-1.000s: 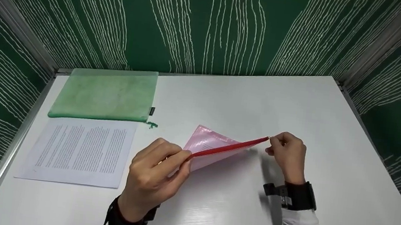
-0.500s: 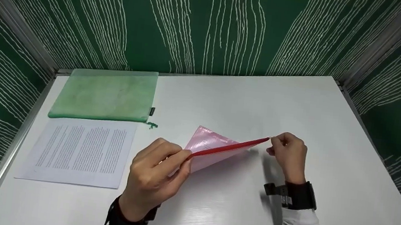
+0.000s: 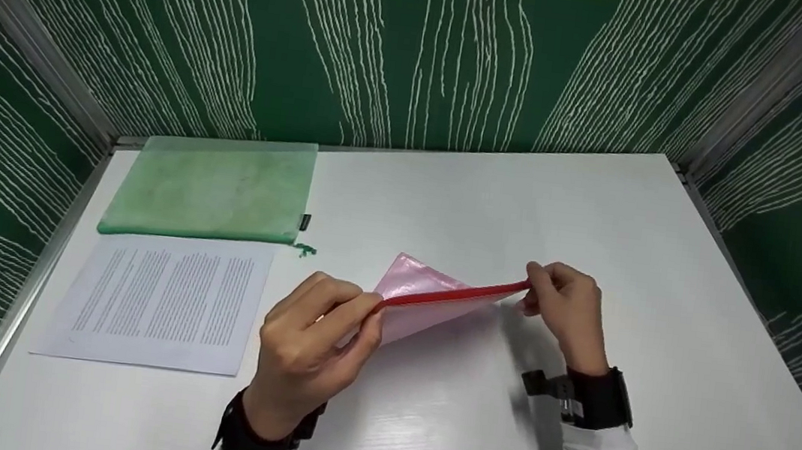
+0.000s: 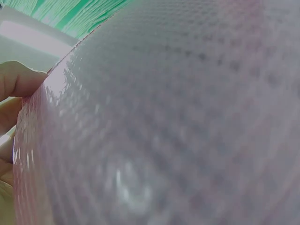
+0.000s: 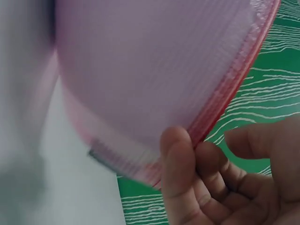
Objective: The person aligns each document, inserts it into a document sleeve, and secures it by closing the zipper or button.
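A translucent pink zip pouch (image 3: 428,320) with a red zipper edge (image 3: 457,293) is held up, tilted, over the white table in the head view. My left hand (image 3: 314,355) pinches the left end of that edge between thumb and fingers. At the opposite end, my right hand (image 3: 566,312) grips the corner by the zipper, its fingers curled. Mesh of the pouch (image 4: 164,117) fills most of the left wrist view, blurred. In the right wrist view, fingertips (image 5: 177,145) touch the pouch (image 5: 136,70) beside its red edge; a small dark tag lies lower left.
A green zip pouch (image 3: 212,192) lies flat at the table's back left, with a green tassel-like pull (image 3: 304,249) at its corner. Printed paper (image 3: 158,303) lies in front of it. Green walls (image 3: 405,52) with white wavy lines enclose the white table (image 3: 673,286).
My right hand has shifted slightly left along the zipper edge, and its thumb now lies over the pouch's end. The left hand has barely moved.
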`<state>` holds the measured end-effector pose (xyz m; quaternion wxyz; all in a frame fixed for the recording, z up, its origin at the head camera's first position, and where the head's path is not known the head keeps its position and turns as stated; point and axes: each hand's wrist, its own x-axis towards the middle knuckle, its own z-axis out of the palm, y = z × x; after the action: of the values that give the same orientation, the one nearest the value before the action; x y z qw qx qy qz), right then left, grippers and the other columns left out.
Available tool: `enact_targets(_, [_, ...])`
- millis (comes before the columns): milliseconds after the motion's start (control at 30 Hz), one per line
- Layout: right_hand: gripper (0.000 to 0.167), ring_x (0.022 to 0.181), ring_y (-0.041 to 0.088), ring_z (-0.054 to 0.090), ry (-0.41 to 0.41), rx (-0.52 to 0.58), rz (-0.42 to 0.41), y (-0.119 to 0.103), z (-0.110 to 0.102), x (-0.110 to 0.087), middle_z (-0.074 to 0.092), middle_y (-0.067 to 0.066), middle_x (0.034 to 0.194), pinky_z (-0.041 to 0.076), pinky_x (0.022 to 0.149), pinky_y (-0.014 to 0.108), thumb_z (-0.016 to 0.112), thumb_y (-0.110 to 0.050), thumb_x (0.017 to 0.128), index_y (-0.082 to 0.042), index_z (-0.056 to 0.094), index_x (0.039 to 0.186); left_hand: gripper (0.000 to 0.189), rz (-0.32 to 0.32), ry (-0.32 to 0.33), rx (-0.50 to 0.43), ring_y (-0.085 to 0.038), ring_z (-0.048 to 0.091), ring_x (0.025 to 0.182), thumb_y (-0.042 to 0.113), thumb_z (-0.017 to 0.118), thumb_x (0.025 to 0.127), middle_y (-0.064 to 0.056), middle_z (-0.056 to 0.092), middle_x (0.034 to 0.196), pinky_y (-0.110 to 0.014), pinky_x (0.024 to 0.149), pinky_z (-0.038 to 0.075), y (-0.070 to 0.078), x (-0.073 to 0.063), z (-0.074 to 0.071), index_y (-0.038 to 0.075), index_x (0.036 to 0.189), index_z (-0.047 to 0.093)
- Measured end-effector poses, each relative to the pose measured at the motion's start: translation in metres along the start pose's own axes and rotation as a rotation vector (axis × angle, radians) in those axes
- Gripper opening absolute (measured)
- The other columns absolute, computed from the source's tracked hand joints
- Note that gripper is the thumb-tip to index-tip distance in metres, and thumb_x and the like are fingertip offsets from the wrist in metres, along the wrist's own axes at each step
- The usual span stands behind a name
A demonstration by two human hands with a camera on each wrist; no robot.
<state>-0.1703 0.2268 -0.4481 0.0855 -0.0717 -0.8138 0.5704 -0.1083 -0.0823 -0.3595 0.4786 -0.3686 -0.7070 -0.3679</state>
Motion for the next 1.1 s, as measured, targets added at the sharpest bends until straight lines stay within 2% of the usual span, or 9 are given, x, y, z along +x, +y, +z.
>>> enact_targets(133, [0.052, 0.048, 0.02, 0.065, -0.11, 0.031, 0.089, -0.008, 0.003, -0.006, 0.06, 0.01, 0.057, 0.058, 0.052, 0.033, 0.064, -0.037, 0.102, 0.004, 0.065, 0.07, 0.014, 0.013, 0.006, 0.002, -0.015, 0.054, 0.065, 0.008, 0.066, 0.094, -0.006, 0.065, 0.079, -0.023, 0.054, 0.046, 0.003, 0.0, 0.002, 0.0, 0.087, 0.076])
enact_targets(233, [0.061, 0.045, 0.021, 0.063, -0.201, 0.018, 0.164, -0.013, 0.005, -0.008, 0.058, 0.008, 0.053, 0.056, 0.049, 0.034, 0.065, -0.046, 0.1, 0.005, 0.064, 0.067, 0.013, 0.025, 0.011, -0.003, -0.016, 0.053, 0.064, 0.007, 0.066, 0.094, -0.006, 0.064, 0.079, -0.023, 0.054, 0.046, 0.005, 0.0, 0.004, 0.0, 0.088, 0.076])
enact_targets(367, [0.066, 0.048, 0.022, 0.066, -0.347, 0.041, 0.229, -0.015, 0.004, -0.007, 0.061, 0.01, 0.055, 0.057, 0.05, 0.034, 0.063, -0.053, 0.099, 0.006, 0.065, 0.07, 0.012, 0.062, -0.006, -0.005, -0.017, 0.053, 0.063, 0.004, 0.065, 0.093, -0.007, 0.064, 0.079, -0.024, 0.055, 0.047, 0.01, 0.0, 0.008, -0.001, 0.09, 0.075])
enact_targets(467, [0.064, 0.053, 0.023, 0.069, -0.457, 0.102, 0.259, -0.011, 0.002, -0.004, 0.065, 0.011, 0.06, 0.058, 0.053, 0.034, 0.06, -0.052, 0.101, 0.005, 0.067, 0.075, 0.01, 0.107, -0.034, 0.016, -0.017, 0.053, 0.064, 0.002, 0.065, 0.091, -0.007, 0.064, 0.08, -0.024, 0.055, 0.046, 0.014, -0.001, 0.012, 0.0, 0.092, 0.075])
enact_targets(600, [0.059, 0.057, 0.022, 0.071, -0.547, 0.164, 0.28, -0.006, 0.001, -0.001, 0.069, 0.01, 0.067, 0.057, 0.053, 0.031, 0.055, -0.048, 0.104, 0.005, 0.069, 0.083, 0.009, 0.175, -0.074, 0.041, -0.017, 0.054, 0.065, 0.0, 0.067, 0.088, -0.006, 0.065, 0.082, -0.023, 0.056, 0.046, 0.018, -0.001, 0.018, 0.0, 0.093, 0.075])
enact_targets(767, [0.052, 0.055, 0.019, 0.069, -0.573, 0.214, 0.298, -0.004, 0.006, 0.0, 0.072, 0.014, 0.075, 0.054, 0.051, 0.028, 0.054, -0.041, 0.106, 0.009, 0.066, 0.1, 0.008, 0.247, -0.168, 0.018, -0.015, 0.053, 0.067, 0.0, 0.067, 0.088, -0.005, 0.063, 0.083, -0.022, 0.059, 0.046, 0.025, -0.005, 0.027, 0.0, 0.094, 0.073])
enact_targets(967, [0.028, 0.05, 0.015, 0.064, -0.568, 0.272, 0.297, -0.004, 0.011, 0.001, 0.064, 0.007, 0.07, 0.052, 0.046, 0.026, 0.052, -0.015, 0.101, 0.011, 0.055, 0.112, 0.012, 0.32, -0.299, -0.025, -0.011, 0.051, 0.069, 0.001, 0.062, 0.096, -0.001, 0.062, 0.083, -0.018, 0.061, 0.043, 0.035, -0.012, 0.042, 0.003, 0.092, 0.073])
enact_targets(1100, [0.041, 0.057, 0.013, 0.066, -0.575, 0.278, 0.273, -0.002, 0.012, 0.0, 0.066, 0.006, 0.077, 0.054, 0.049, 0.026, 0.053, -0.006, 0.096, 0.017, 0.045, 0.13, 0.016, 0.387, -0.356, -0.023, -0.01, 0.05, 0.068, -0.001, 0.059, 0.097, 0.001, 0.061, 0.082, -0.017, 0.062, 0.043, 0.04, -0.017, 0.052, 0.004, 0.09, 0.072])
